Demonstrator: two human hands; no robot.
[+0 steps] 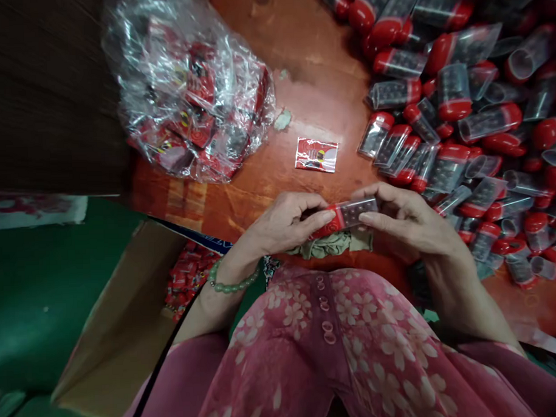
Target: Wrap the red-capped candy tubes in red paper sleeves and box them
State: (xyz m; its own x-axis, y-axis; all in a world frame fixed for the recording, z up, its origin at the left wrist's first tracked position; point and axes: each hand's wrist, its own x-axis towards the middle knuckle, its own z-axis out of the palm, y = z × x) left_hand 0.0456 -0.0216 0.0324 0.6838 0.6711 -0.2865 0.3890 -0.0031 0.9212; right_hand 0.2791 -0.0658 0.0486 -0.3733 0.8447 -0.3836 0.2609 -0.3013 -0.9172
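My left hand pinches a red printed packet between thumb and fingers. The packet meets the left end of a clear plastic tube with a dotted pattern; I cannot tell how far inside it reaches. At the tube's other end, my right hand is closed on it with thumb and fingers. Both hands are just above the table's near edge. Beyond them a single flat red packet lies on the table.
A clear plastic bag full of red packets sits at the back left. Many red-ended clear tubes are heaped on the right of the orange-brown table. Below left, an open cardboard box contains red packets. Crumpled greenish cloth lies under the hands.
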